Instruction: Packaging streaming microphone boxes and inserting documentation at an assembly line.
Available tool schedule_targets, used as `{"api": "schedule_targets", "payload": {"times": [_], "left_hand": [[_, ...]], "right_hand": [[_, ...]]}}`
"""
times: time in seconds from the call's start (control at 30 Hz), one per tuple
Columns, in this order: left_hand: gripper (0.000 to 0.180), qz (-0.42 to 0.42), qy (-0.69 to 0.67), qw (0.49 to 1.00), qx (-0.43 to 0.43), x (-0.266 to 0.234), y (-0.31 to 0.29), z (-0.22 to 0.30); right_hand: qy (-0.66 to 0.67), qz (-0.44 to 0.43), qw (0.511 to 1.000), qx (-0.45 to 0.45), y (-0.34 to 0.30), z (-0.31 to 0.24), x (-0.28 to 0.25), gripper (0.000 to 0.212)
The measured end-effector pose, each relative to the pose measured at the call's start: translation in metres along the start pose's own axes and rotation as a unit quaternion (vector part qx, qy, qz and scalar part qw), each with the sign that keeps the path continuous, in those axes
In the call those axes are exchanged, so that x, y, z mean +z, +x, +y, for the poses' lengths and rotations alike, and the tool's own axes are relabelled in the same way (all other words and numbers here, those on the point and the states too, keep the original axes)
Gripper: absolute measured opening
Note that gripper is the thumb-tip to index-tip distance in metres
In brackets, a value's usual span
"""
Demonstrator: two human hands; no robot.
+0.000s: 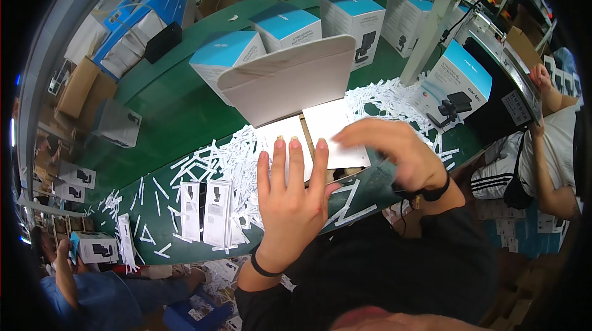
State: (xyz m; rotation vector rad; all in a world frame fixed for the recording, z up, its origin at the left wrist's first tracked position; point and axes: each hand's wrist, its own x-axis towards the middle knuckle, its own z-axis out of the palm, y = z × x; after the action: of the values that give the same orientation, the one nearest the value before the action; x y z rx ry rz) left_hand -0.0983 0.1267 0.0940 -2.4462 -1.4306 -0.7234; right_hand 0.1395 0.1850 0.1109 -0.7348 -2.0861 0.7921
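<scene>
A white carton (333, 118) lies before me with its wide lid (290, 75) raised at the far side. Two white flaps are folded inward, and brown material shows in the slit between them and at the near edge. My left hand (290, 189) rests flat on the left flap and across the slit, fingers stretched out, holding nothing. Over the right flap is my right hand (398, 149), partly blurred, its fingers apart and reaching toward the flap; nothing shows in it. Whether its fingertips touch the flap is unclear.
White paper strips (237, 164) are strewn over the green table (166, 109). Folded printed sheets (216, 214) lie left of the carton. Blue-topped microphone boxes (287, 26) stand behind, another box (456, 87) at right by a grey post (425, 41). Co-workers (542, 158) are at both sides.
</scene>
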Motion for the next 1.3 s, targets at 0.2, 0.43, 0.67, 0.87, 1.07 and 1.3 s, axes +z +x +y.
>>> {"api": "schedule_targets", "payload": {"times": [0.2, 0.43, 0.67, 0.87, 1.07, 1.3], "left_hand": [[0.063, 0.009, -0.029, 0.999, -0.042, 0.001, -0.006, 0.012], [0.063, 0.04, -0.011, 0.998, -0.044, 0.008, -0.007, 0.013], [0.065, 0.046, -0.025, 0.998, -0.038, 0.01, -0.01, 0.012], [0.051, 0.075, -0.045, 0.995, -0.055, 0.016, -0.011, 0.02], [0.029, 0.195, 0.032, 0.979, -0.046, 0.041, -0.012, 0.042], [0.028, 0.236, 0.029, 0.971, -0.018, 0.058, -0.02, 0.036]], "right_hand": [[-0.368, 0.052, 0.919, 0.128, 0.029, -0.019, -0.024, 0.027], [-0.437, 0.026, 0.893, 0.103, 0.035, -0.011, -0.007, 0.018], [-0.349, -0.004, 0.935, 0.059, 0.031, -0.015, -0.008, 0.026], [-0.136, -0.052, 0.968, 0.203, 0.041, -0.028, -0.01, 0.033], [-0.287, -0.062, 0.956, 0.015, 0.082, -0.05, 0.025, 0.027], [-0.411, -0.11, 0.904, -0.025, 0.104, -0.042, 0.063, 0.021]]}}
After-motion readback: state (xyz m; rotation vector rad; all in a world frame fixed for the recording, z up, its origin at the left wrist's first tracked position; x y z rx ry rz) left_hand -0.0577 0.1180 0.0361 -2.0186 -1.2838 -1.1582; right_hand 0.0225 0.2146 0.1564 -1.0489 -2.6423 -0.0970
